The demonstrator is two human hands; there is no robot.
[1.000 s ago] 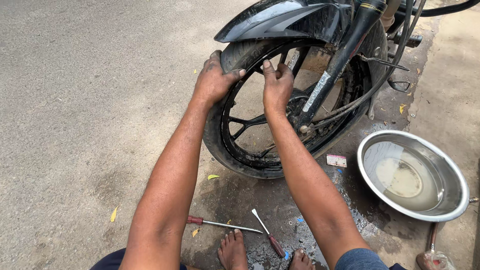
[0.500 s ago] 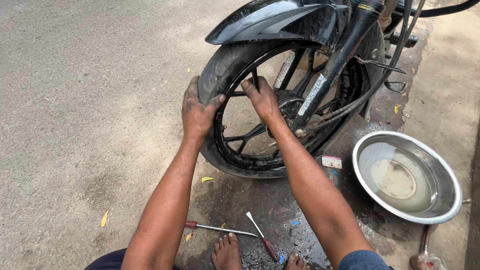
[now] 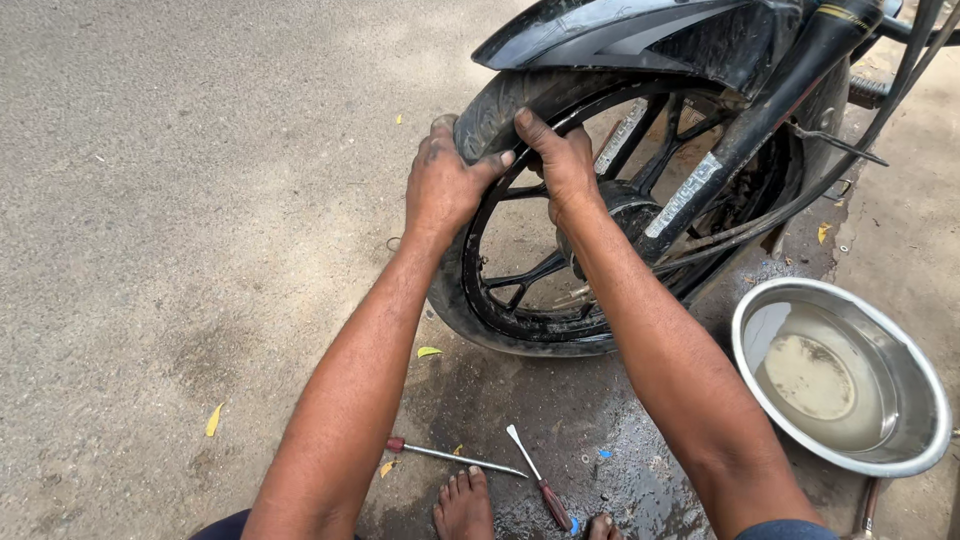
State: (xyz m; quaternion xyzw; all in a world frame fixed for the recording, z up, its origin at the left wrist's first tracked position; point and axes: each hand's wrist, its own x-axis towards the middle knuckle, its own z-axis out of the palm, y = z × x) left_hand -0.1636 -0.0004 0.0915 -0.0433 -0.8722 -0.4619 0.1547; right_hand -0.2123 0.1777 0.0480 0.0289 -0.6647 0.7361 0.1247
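Black rubber motorcycle tyre (image 3: 470,120) on black spoked wheel, scene centre under mudguard. Left hand (image 3: 440,180) and right hand (image 3: 560,160) both grip its top edge; bead seating looks unfinished. White strip label (image 3: 685,195) on fork. Two screwdrivers (image 3: 455,457) lie near; steel water basin (image 3: 850,450) at right.

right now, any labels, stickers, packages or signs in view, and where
Fork sticker: long pale strip running down the black fork leg, right of the right hand.
Gold band: thin stripe near the fork top, at the upper edge.
No packages, signs or screens.
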